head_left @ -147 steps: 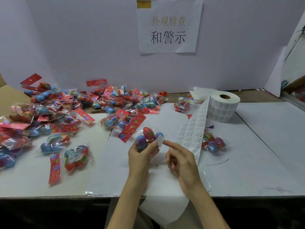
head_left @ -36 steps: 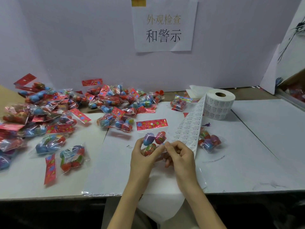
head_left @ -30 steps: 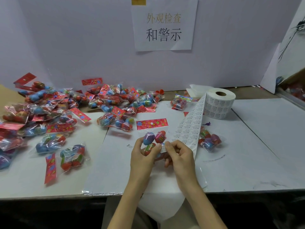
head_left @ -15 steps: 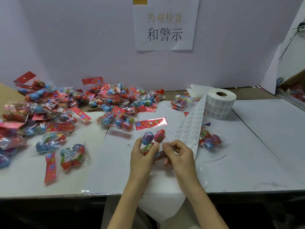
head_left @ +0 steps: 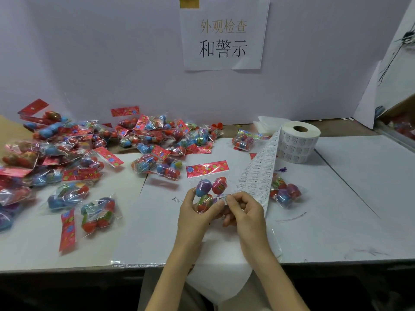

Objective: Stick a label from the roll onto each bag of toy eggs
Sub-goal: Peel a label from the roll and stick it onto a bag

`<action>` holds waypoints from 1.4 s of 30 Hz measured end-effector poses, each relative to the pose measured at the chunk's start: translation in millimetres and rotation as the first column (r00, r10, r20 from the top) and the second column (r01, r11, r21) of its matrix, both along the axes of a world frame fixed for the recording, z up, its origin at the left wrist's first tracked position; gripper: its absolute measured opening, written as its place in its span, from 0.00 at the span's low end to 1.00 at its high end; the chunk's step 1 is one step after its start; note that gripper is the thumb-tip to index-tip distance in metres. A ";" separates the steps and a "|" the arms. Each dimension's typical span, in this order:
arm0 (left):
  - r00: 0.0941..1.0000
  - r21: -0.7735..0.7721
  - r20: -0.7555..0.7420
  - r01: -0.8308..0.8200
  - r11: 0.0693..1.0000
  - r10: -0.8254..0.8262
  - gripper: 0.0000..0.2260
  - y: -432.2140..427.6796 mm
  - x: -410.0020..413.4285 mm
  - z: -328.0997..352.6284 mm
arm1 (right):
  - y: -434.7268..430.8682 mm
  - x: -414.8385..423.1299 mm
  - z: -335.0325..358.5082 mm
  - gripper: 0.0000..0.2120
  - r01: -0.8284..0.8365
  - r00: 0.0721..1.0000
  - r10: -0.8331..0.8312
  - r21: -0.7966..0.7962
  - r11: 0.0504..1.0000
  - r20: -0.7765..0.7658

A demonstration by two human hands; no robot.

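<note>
The bag of toy eggs (head_left: 210, 190) is held just above the table (head_left: 336, 209) at centre front. Its long axis runs away from the person, with the red header card (head_left: 207, 168) at the far end and the eggs at the near end. A small white label (head_left: 222, 197) is seen at the bag's lower right edge, pinched at the tips of the right hand (head_left: 244, 213). Whether it is already stuck to the film cannot be told, as the fingers cover most of it. The bag's lower left is gripped by the left hand (head_left: 194, 217), thumb on the front. The label thus lies on the right hand's side, so pressing it flat is judged to fall to that hand while the left braces. The label strip (head_left: 258, 173) rises behind the right hand to the roll (head_left: 299, 143). The pile of bags (head_left: 89, 149) lies well apart to the left.
</note>
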State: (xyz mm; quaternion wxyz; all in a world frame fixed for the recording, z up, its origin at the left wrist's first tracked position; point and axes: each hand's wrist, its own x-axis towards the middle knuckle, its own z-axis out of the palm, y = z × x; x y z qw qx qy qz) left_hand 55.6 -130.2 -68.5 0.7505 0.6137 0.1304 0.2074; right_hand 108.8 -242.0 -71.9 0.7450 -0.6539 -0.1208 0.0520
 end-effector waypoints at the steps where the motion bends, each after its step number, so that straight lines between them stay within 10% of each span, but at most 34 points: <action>1: 1.000 0.001 -0.003 0.000 1.000 0.000 0.19 0.2 0.1 -0.6 | -0.2 0.1 -0.5 0.07 -0.001 1.000 0.001 -0.006 1.000 -0.004; 36: 0.993 -0.041 0.007 -0.119 0.992 0.119 0.20 0.1 1.0 -1.3 | -1.9 -6.7 6.7 0.08 -0.014 0.998 0.020 0.102 0.995 -0.056; 42: 0.995 -0.058 -0.006 -0.102 0.993 0.101 0.25 2.0 0.8 -4.2 | -1.5 -30.6 8.9 0.06 0.395 0.765 -0.385 0.096 0.914 0.516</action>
